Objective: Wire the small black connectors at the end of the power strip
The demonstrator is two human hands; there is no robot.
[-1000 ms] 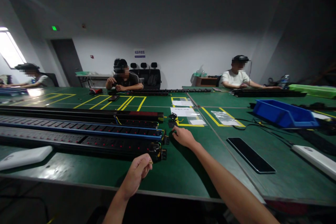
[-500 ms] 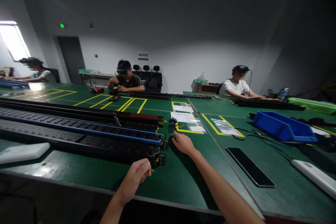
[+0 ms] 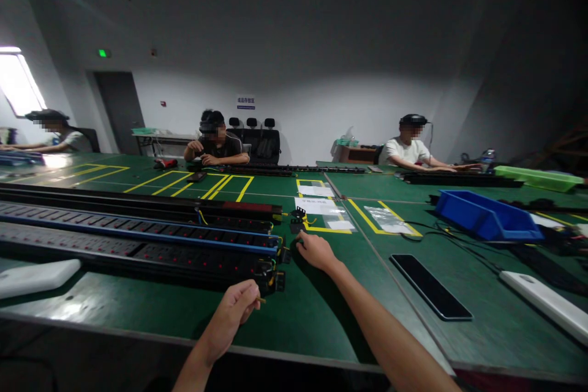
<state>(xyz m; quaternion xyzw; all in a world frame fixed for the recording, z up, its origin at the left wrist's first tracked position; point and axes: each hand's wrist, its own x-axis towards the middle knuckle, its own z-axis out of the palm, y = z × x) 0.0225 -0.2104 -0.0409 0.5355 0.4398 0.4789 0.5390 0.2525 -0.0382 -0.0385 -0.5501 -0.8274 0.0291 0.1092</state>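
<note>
My left hand is closed round a small thin brownish piece, whose tip pokes out past the fingertips, near the table's front edge. My right hand rests on the green table, its bent fingers by a small black bracket; whether anything is between them is hidden. Left of my hands lie long black strips with red dots, a blue rail running between them. Black end pieces with yellow wires sit at their right ends, just above my left hand.
A phone, a blue bin, cables and a white device lie on the right. Another white device is at the left. Papers lie beyond my right hand. Three people sit across the table.
The view has shifted slightly, so most things appear a little further left. Both my hands keep nearly the same pose and place on the table.
</note>
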